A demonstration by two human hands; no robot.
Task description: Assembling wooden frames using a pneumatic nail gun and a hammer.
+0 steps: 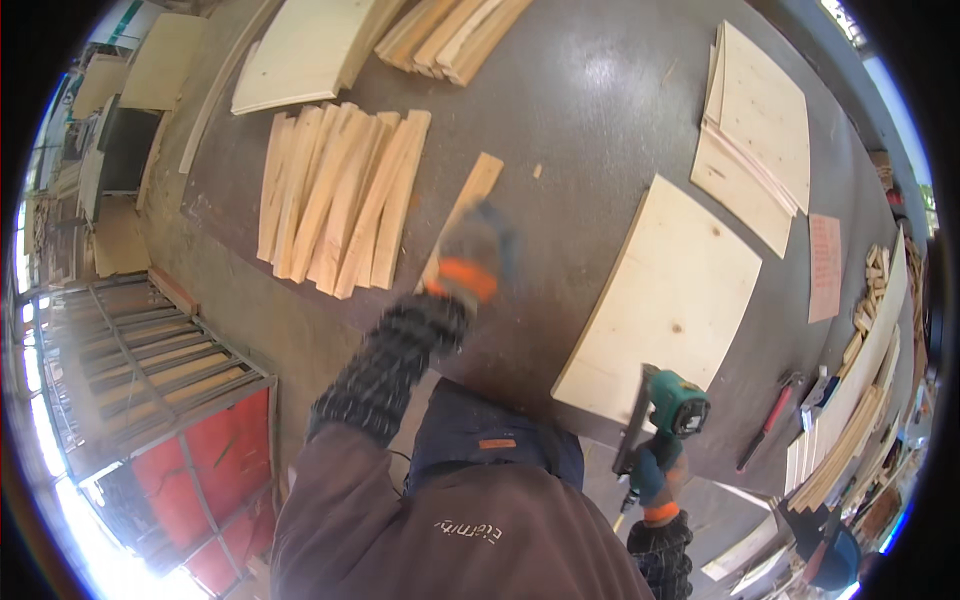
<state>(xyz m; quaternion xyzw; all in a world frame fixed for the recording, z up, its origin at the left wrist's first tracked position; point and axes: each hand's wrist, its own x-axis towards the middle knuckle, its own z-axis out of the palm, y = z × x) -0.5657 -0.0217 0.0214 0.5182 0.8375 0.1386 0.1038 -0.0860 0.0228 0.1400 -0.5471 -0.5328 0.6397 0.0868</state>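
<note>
On the grey workbench (560, 130), near its middle: one loose wooden slat (468, 205), pale, thin and narrow, lying at a slant just right of a fanned row of slats (335, 200).

Left hand (470, 255), in a grey glove with an orange cuff, is blurred and sits over the near end of the slat; whether its fingers are closed on the wood cannot be told.

Right hand (655, 480), in a blue glove, is wrapped around the grip of a green power tool (665, 415), held at the near edge of the bench beside a broad plywood panel (665, 295).

Handling, by judgement: the slat looks light and stiff, dry sawn softwood, rough enough not to slip in a glove. A strip this thin may flex or split if levered by one end, and edges may splinter. Best hold appears to be across the width near the lower end, thumb on top, or at mid-length for balance.

Also present: a stack of square panels (765, 120) at the far right, more boards (450, 30) at the far edge, a pink sheet (825, 265), a red-handled tool (770, 415), small wood offcuts (870, 290) and long strips (850, 420) along the right rim, and a metal rack with red sides (170, 390) on the floor to the left.
</note>
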